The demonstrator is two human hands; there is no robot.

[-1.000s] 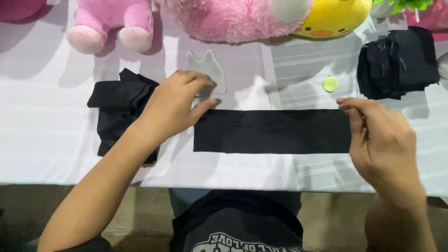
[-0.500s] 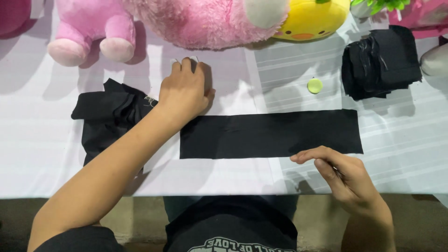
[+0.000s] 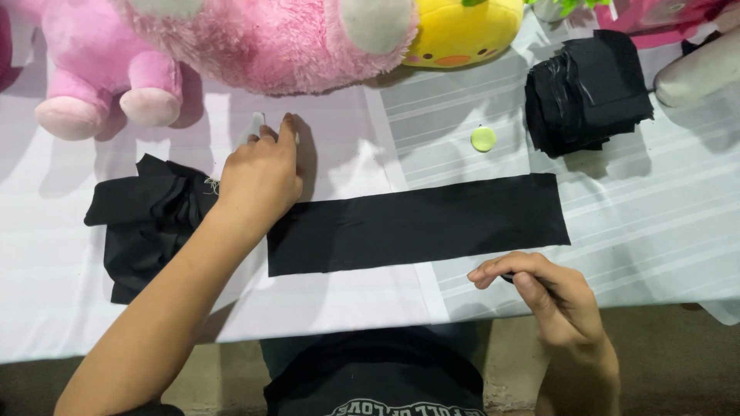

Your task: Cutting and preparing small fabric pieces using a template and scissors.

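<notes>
Looking at the black fabric strip [image 3: 416, 223] flat on the counter [image 3: 663, 223], prob light n floppy, best pinched at an edge; left hand [image 3: 258, 177] fingers curled round a small pale piece, right hand [image 3: 551, 293] pinched on smth dark.

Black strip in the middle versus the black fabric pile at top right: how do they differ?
The black strip lies flat, one long rectangle; the black stack is many smaller pieces piled up with ragged edges. The strip lies between the left hand and right hand; the stack lies away from both. Both look like the same black cloth.
</notes>
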